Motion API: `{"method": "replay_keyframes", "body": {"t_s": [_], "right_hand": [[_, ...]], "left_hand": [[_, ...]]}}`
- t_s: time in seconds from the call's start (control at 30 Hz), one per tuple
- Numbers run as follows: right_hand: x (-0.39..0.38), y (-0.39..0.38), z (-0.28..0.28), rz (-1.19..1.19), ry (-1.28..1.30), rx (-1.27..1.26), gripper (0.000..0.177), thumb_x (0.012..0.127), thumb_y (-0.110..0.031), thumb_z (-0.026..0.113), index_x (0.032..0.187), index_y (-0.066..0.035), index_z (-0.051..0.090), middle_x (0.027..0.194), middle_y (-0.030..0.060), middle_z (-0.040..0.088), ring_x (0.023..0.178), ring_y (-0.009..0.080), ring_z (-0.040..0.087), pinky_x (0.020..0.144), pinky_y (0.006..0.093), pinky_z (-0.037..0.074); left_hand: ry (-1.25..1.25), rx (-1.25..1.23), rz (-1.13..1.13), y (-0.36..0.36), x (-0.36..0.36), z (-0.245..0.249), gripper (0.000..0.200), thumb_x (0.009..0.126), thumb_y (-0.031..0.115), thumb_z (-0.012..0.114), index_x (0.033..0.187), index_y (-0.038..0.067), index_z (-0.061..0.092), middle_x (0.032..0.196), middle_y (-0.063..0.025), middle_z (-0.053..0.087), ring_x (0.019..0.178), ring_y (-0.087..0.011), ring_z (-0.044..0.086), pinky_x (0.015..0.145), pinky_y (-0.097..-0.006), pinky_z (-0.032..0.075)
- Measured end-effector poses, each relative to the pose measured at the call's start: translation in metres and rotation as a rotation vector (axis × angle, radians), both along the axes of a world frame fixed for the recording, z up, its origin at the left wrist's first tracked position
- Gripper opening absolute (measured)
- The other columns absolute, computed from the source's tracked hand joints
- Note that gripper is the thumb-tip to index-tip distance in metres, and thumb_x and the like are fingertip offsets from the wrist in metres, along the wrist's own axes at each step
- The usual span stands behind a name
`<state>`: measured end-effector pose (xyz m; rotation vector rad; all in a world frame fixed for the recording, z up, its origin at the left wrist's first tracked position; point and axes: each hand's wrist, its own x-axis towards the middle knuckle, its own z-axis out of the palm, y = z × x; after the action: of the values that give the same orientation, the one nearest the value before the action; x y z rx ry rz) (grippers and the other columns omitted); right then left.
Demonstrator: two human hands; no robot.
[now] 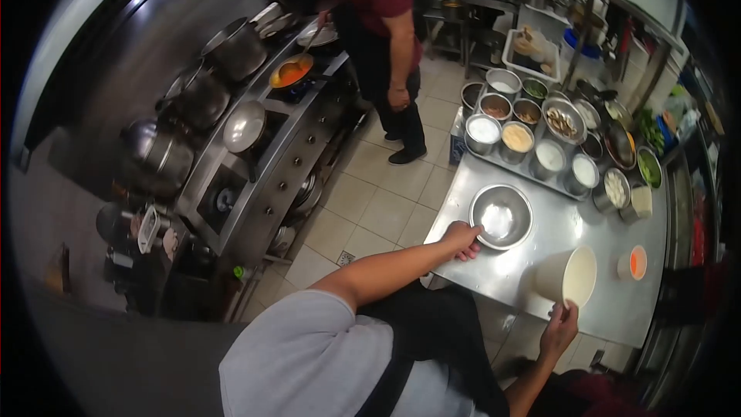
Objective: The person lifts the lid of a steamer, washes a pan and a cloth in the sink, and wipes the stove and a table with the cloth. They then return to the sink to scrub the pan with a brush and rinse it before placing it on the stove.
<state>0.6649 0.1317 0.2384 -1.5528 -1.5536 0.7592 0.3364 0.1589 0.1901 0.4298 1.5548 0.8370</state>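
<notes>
My left hand (pixel 461 240) pinches the near left rim of a shiny metal bowl (pixel 502 216), which rests on the steel table (pixel 478 272) with nothing visible inside. My right hand (pixel 562 326) holds the lower rim of a large cream-coloured tub (pixel 549 276), tilted so that its open mouth faces right; its inside looks bare. Right of the tub is a small white cup (pixel 633 262) with something orange in it. Beyond the bowl, a metal tray (pixel 532 177) carries several steel containers of ingredients.
Another person (pixel 386 27) stands at the stove (pixel 266 154) on the left, holding an orange-filled pan (pixel 292 72) by its handle. Large pots (pixel 235 50) line the stove's back. A white bin (pixel 532 55) with food stands beyond the containers.
</notes>
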Motion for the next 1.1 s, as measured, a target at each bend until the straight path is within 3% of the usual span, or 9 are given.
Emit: {"method": "replay_keyframes", "body": {"t_s": [0.2, 0.4, 0.53, 0.6, 0.73, 0.83, 0.93, 1.0, 1.1], "right_hand": [[-0.008, -0.017, 0.012, 0.068, 0.012, -0.029, 0.016, 0.091, -0.014, 0.056, 0.096, 0.002, 0.055, 0.065, -0.0005, 0.052, 0.059, 0.0063, 0.045, 0.054, 0.0214, 0.036], [-0.029, -0.023, 0.022, 0.177, 0.069, -0.034, 0.014, 0.091, -0.013, 0.056, 0.094, 0.001, 0.055, 0.064, -0.0018, 0.051, 0.057, 0.0056, 0.043, 0.052, 0.0205, 0.035], [-0.041, -0.022, 0.029, 0.221, 0.116, -0.024, 0.014, 0.089, -0.011, 0.058, 0.095, 0.001, 0.056, 0.065, -0.0019, 0.052, 0.056, 0.0056, 0.043, 0.051, 0.0204, 0.035], [-0.038, -0.024, 0.029, 0.221, 0.027, -0.047, 0.012, 0.087, -0.009, 0.06, 0.095, 0.0, 0.058, 0.066, 0.001, 0.056, 0.057, 0.0068, 0.047, 0.053, 0.0209, 0.038], [-0.036, -0.026, 0.039, 0.242, -0.07, 0.015, 0.013, 0.082, -0.008, 0.064, 0.094, -0.003, 0.061, 0.078, 0.0114, 0.065, 0.066, 0.0182, 0.064, 0.06, 0.0286, 0.05], [-0.032, -0.035, 0.044, 0.248, -0.058, -0.049, 0.016, 0.079, -0.011, 0.068, 0.092, -0.005, 0.06, 0.082, 0.0118, 0.065, 0.067, 0.0219, 0.065, 0.059, 0.0305, 0.051], [-0.042, -0.037, 0.061, 0.29, -0.101, -0.089, 0.018, 0.079, -0.014, 0.069, 0.091, -0.005, 0.06, 0.08, 0.0115, 0.065, 0.066, 0.022, 0.064, 0.059, 0.0309, 0.05], [-0.047, -0.04, 0.063, 0.346, -0.117, -0.108, 0.019, 0.079, -0.016, 0.07, 0.091, -0.006, 0.06, 0.079, 0.0113, 0.064, 0.066, 0.0221, 0.064, 0.059, 0.0315, 0.049], [-0.059, -0.047, 0.051, 0.399, -0.167, -0.074, 0.02, 0.081, -0.018, 0.067, 0.094, -0.007, 0.059, 0.078, 0.0119, 0.063, 0.068, 0.0257, 0.063, 0.061, 0.0363, 0.049]], "left_hand": [[0.039, 0.078, 0.159, 0.029, -0.005, -0.006, 0.029, 0.083, 0.022, 0.046, 0.088, -0.004, 0.057, 0.067, -0.0121, 0.063, 0.045, -0.0187, 0.059, 0.034, -0.0317, 0.043], [0.302, -0.02, -0.075, 0.053, -0.026, 0.011, 0.028, 0.08, 0.022, 0.047, 0.073, -0.002, 0.06, 0.061, -0.0093, 0.061, 0.044, -0.019, 0.056, 0.036, -0.0343, 0.042], [0.331, -0.151, -0.141, 0.045, -0.036, 0.021, 0.047, 0.087, 0.046, 0.051, 0.089, -0.001, 0.062, 0.07, -0.0094, 0.065, 0.046, -0.0187, 0.058, 0.037, -0.0315, 0.042], [0.245, -0.147, -0.064, 0.037, -0.06, -0.017, 0.05, 0.088, 0.051, 0.05, 0.09, 0.003, 0.063, 0.071, -0.0094, 0.064, 0.049, -0.0191, 0.059, 0.039, -0.0312, 0.044], [0.177, 0.249, 0.296, -0.041, -0.14, -0.061, 0.031, 0.092, 0.023, 0.041, 0.114, 0.005, 0.053, 0.077, -0.0095, 0.063, 0.061, -0.0193, 0.062, 0.049, -0.0318, 0.051], [0.349, 0.078, 0.613, -0.105, -0.189, -0.08, 0.016, 0.089, 0.025, 0.05, 0.087, 0.009, 0.052, 0.067, -0.0088, 0.057, 0.052, -0.0179, 0.056, 0.042, -0.0308, 0.045], [0.323, -0.278, 0.334, -0.209, -0.257, -0.192, 0.028, 0.09, 0.034, 0.046, 0.086, 0.008, 0.056, 0.066, -0.0075, 0.057, 0.055, -0.0222, 0.057, 0.047, -0.0397, 0.045], [0.419, -0.545, 0.133, -0.271, -0.24, -0.202, 0.028, 0.089, 0.025, 0.05, 0.092, -0.001, 0.058, 0.076, -0.015, 0.062, 0.061, -0.027, 0.062, 0.049, -0.0437, 0.05], [0.374, -0.858, -0.26, -0.325, -0.205, -0.203, 0.025, 0.088, 0.024, 0.054, 0.102, 0.005, 0.06, 0.086, -0.0122, 0.064, 0.067, -0.0267, 0.064, 0.054, -0.0449, 0.05]]}}
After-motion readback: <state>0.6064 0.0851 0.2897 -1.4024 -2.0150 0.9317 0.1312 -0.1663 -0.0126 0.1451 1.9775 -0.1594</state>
